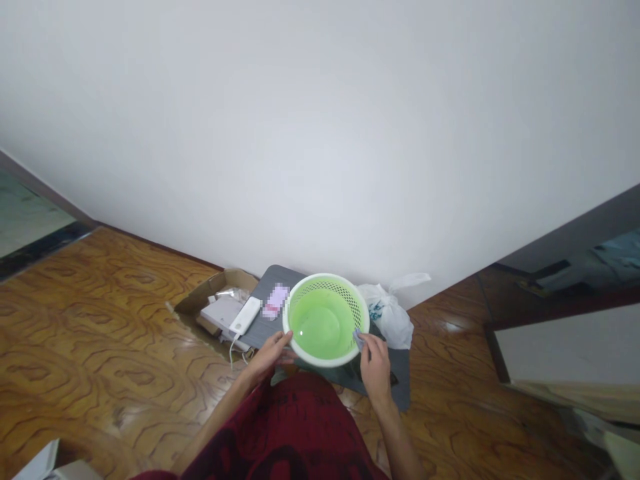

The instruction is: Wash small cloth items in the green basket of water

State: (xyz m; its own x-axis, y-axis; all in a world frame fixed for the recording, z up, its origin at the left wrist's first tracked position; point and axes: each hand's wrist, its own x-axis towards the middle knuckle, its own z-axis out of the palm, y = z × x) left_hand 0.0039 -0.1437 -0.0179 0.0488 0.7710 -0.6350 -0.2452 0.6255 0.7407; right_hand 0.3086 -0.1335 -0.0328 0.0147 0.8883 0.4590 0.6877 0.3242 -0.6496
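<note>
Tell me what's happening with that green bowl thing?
Someone's left hand steadies the rim of a round green and white basket. Their right hand pinches a small greyish cloth against the basket's right side. The basket is over a dark grey table, with a white plastic bag beside it.

Home, by wood-look floor (445,373)

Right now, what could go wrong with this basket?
The basket could tip or slide if the left hand loses the rim, since the right hand is busy with a small cloth. A sideways slip might also bump the white device or tug its cable.
</note>
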